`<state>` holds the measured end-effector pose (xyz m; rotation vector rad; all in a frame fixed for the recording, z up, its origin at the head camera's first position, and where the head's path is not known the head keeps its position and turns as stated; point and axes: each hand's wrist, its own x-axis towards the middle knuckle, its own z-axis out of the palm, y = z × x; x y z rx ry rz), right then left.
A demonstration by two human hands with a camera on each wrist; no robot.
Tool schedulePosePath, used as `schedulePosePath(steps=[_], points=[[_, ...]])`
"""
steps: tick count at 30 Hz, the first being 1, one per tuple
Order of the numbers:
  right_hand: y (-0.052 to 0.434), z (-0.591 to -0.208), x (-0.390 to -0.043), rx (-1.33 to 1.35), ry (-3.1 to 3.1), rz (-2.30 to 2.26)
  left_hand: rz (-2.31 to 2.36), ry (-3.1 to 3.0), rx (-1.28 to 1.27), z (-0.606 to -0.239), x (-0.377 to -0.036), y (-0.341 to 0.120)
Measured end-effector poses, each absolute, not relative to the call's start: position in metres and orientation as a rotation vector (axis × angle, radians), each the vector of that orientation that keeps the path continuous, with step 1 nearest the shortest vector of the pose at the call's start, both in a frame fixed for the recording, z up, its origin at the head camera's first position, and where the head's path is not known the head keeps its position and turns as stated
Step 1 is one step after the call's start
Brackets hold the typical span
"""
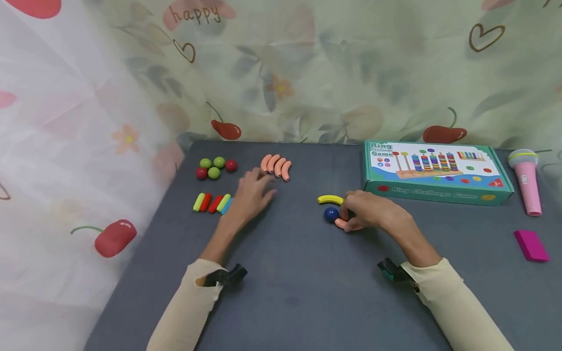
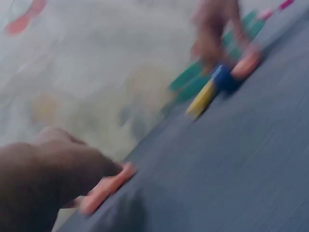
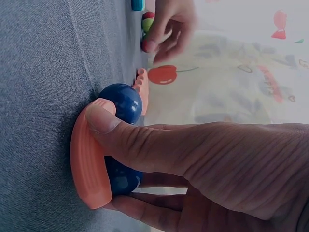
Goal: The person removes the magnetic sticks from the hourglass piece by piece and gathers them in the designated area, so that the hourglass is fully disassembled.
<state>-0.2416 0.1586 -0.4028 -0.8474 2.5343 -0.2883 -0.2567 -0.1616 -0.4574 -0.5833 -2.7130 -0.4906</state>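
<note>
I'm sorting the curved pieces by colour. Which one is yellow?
The yellow curved piece lying alone just beyond the blue ball, beside the right hand. The other curved pieces are all orange.

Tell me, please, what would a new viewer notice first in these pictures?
The right hand presses an orange curved piece against a blue ball at the table's middle. The left hand reaches toward four orange curved pieces. A green game box lies at the far right.

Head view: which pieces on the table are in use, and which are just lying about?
In use: orange curved piece and blue ball at the right hand; yellow curved piece; orange curved pieces by the left hand.

Lying about: game box, pink microphone, magenta block.
</note>
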Motion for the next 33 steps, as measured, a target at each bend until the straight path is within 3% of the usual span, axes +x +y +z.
schedulePosePath(steps=[6, 10, 26, 33], points=[[0.156, -0.403, -0.242, -0.873, 2.537, -0.291, -0.668, -2.772, -1.169, -0.455, -0.237, -0.09], [0.157, -0.404, -0.244, -0.939, 2.537, -0.273, -0.561, -2.821, -1.335, -0.456, -0.231, -0.064], [0.157, -0.405, -0.243, -0.947, 2.564, -0.24, -0.52, -2.908, -1.219, -0.46, -0.225, -0.06], [0.157, -0.404, -0.244, -0.916, 2.568, -0.188, -0.547, -2.935, -0.943, -0.45, -0.233, -0.095]])
